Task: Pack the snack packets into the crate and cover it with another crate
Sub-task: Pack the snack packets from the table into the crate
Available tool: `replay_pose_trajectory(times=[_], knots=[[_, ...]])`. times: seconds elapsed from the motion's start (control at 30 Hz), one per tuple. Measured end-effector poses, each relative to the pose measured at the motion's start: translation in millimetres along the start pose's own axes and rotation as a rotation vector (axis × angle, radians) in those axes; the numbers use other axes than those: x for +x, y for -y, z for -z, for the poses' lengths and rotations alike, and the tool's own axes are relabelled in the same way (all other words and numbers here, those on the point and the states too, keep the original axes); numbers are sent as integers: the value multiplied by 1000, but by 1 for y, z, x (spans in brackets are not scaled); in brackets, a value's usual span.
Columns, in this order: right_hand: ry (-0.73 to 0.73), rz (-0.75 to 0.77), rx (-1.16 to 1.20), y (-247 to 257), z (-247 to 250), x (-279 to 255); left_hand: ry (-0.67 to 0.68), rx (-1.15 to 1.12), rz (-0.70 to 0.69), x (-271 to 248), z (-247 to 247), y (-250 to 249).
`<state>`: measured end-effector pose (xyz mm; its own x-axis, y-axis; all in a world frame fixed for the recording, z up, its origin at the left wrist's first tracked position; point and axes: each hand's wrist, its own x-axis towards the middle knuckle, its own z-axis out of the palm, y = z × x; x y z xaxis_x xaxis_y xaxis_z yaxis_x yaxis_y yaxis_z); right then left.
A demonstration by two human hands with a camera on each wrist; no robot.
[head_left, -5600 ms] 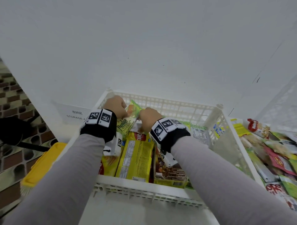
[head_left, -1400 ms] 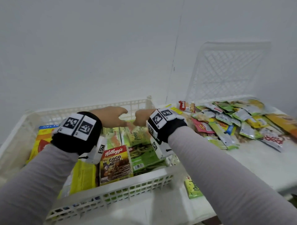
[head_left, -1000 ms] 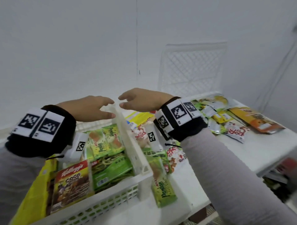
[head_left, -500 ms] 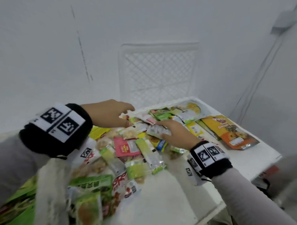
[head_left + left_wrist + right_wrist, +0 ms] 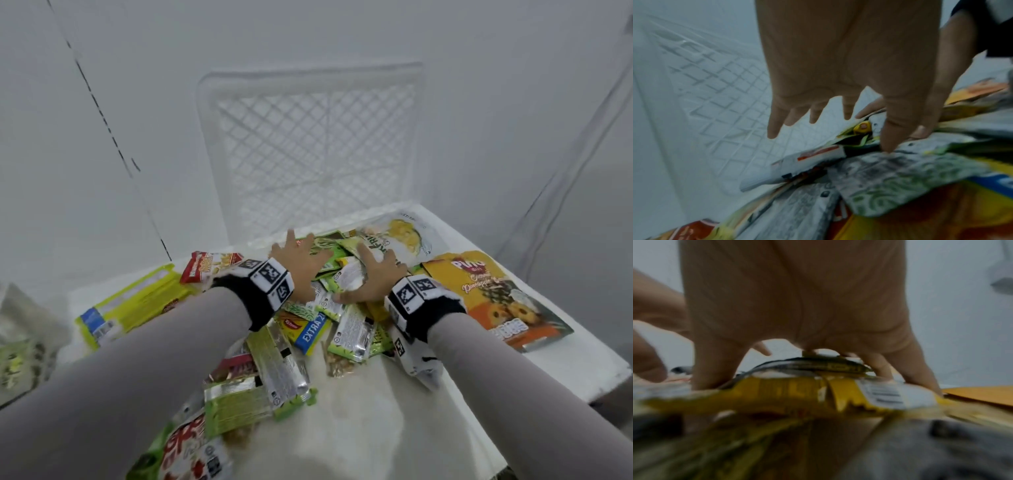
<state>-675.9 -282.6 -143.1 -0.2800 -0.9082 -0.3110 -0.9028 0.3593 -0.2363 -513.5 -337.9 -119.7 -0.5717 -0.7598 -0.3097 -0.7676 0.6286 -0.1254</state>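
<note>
A heap of loose snack packets (image 5: 308, 329) covers the white table. My left hand (image 5: 297, 261) hovers over its far side with fingers spread; in the left wrist view this hand (image 5: 828, 73) has only its thumb touching a silver packet (image 5: 900, 175). My right hand (image 5: 374, 274) lies flat on the heap beside it, fingers splayed, with a white packet (image 5: 349, 278) by its thumb. The right wrist view shows my right hand (image 5: 797, 305) pressing down on a yellow packet (image 5: 797, 392). An empty white crate (image 5: 308, 147) stands on edge against the wall behind the heap.
A big orange pineapple bag (image 5: 493, 298) and a durian bag (image 5: 402, 236) lie right of my hands. A long yellow box (image 5: 137, 301) lies to the left. Far left, a blurred crate corner (image 5: 17, 329) shows green packs. The table's edge (image 5: 582, 373) is close on the right.
My view swung right, from the filled crate to the loose heap. Both hands left the crate and came over the packets, the right landing first, the left spreading beside it.
</note>
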Motion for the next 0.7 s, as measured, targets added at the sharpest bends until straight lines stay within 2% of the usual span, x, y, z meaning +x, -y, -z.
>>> replay_pose_trajectory(times=[0.13, 0.3, 0.37, 0.5, 0.6, 0.7], knots=[[2, -12, -30, 5, -2, 9, 59, -64, 53, 26, -10, 4], [-37, -25, 128, 10, -3, 11, 16, -48, 128, 42, -22, -1], [-56, -2, 257, 6, 4, 10, -14, -5, 98, 43, -22, -1], [-50, 200, 663, -13, 38, -10, -69, 59, 63, 36, -24, -3], [-102, 287, 615, -40, 52, -41, -160, 79, 63, 28, -22, -5], [-151, 180, 407, -65, 28, -70, -295, 61, 62, 19, -11, -3]])
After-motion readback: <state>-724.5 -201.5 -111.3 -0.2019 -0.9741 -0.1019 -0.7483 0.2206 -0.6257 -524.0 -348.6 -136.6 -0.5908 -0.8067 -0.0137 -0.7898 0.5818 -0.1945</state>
